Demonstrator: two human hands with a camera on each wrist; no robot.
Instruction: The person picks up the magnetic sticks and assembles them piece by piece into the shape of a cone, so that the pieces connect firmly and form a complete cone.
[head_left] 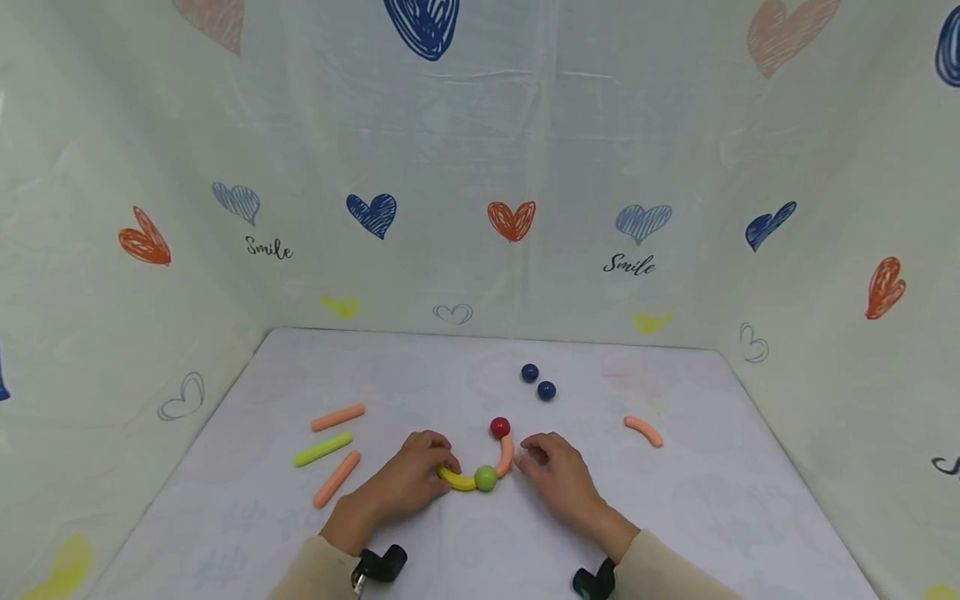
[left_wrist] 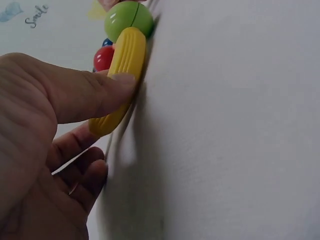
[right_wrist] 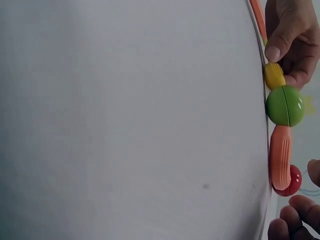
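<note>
My left hand (head_left: 411, 472) pinches a yellow curved, grooved piece (left_wrist: 127, 60) between thumb and fingers. The far end of that piece meets a green ball (head_left: 485, 478). From the green ball an orange curved piece (head_left: 506, 456) runs up to a red ball (head_left: 500, 427), and together they form a bent chain on the table. Just right of the orange piece is my right hand (head_left: 561, 479), fingers loosely bent and holding nothing. In the right wrist view, its fingertips (right_wrist: 292, 215) show below the red ball.
On the left lie two straight orange sticks (head_left: 337, 417) and a lime-green stick (head_left: 323, 449). Two dark blue balls (head_left: 530, 372) sit farther back. A loose orange curved piece (head_left: 643, 432) is at the right. A curtain printed with hearts (head_left: 512, 221) encloses the white table (head_left: 480, 550).
</note>
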